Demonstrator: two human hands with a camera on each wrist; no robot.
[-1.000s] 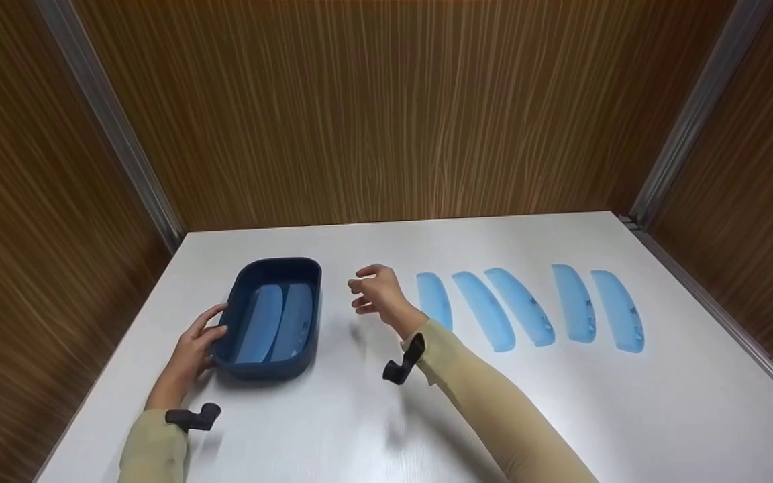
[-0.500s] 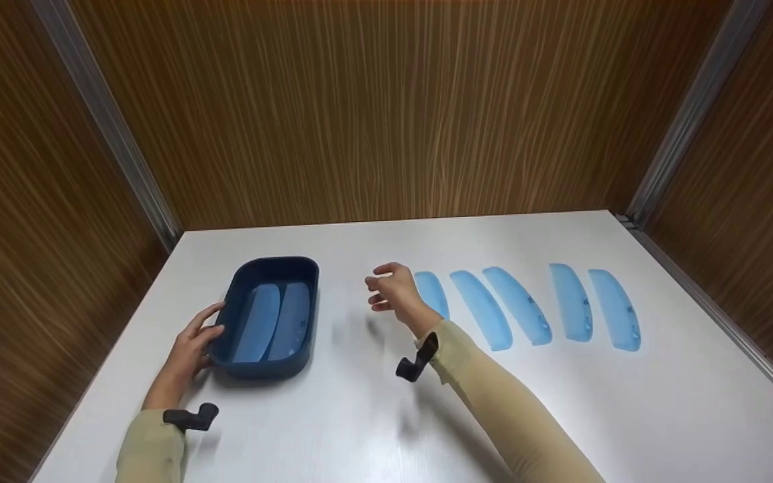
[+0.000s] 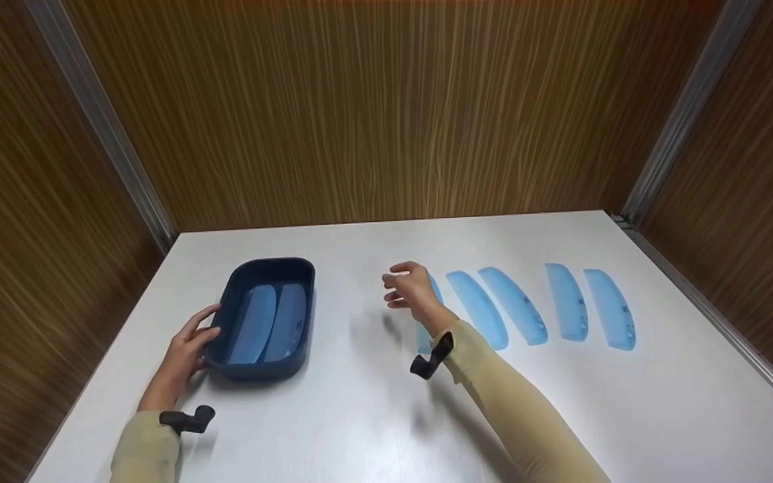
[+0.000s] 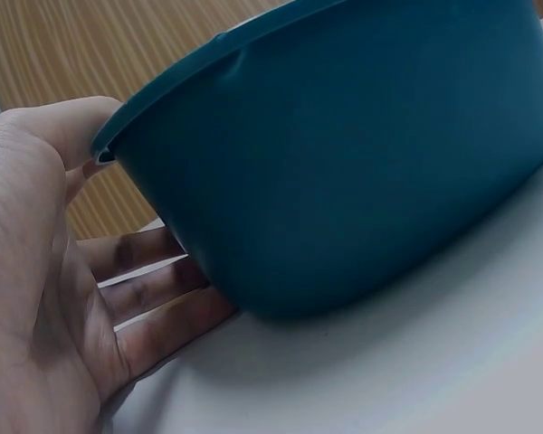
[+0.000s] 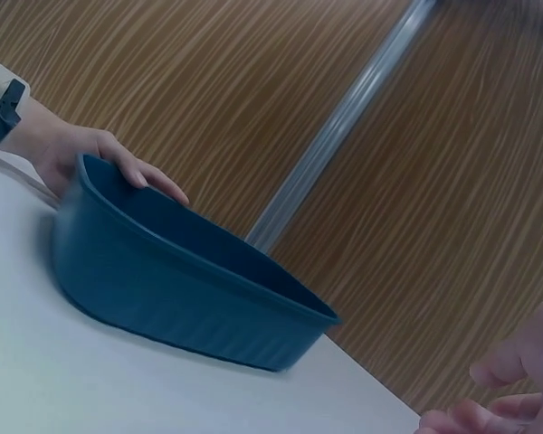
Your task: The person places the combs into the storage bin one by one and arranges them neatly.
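Note:
A dark blue oval-cornered tub stands at the left of the white table, with two flat, curved blue pieces lying side by side in it. At its left side my left hand grips the rim. In the left wrist view the thumb bends over the rim and several fingers lie against the outer wall. My right hand is raised over the table right of the tub, fingers loosely bent, holding nothing. It partly covers the leftmost light-blue curved piece in the row, comb-like in outline.
Several more translucent light-blue pieces, among them one at the far right, lie spaced in a row on the right half of the table. Wood-patterned panels enclose the back and sides, with metal strips at the corners.
My right hand has moved rightward, away from the tub and over the leftmost light-blue piece. My left hand keeps its place on the tub. The whole head view has shifted slightly.

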